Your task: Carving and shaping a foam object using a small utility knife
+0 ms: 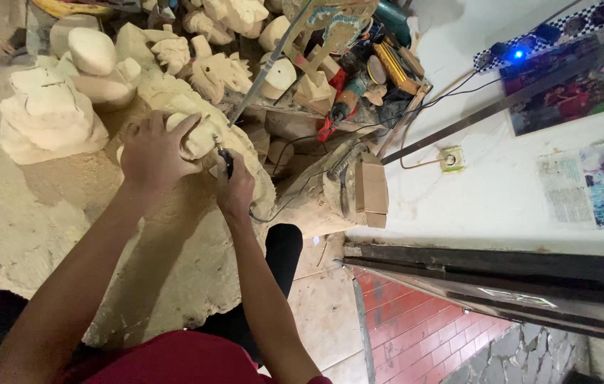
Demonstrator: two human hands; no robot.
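I see my left hand (pixel 154 151) spread and pressed over the pale wooden carving (pixel 199 131), while my right hand (pixel 235 188) is closed around a small black rotary tool (pixel 226 162) whose tip meets the carving's near edge. Beyond the carving stand more unfinished pale carvings (pixel 49 114), with a cluttered heap of power tools (pixel 359 78) to its right.

Left hand (pixel 154 151) spread, fingers curled downward, forearm extended; right hand (pixel 234 188) in closed grip, wrist bent, arm extended beside it.
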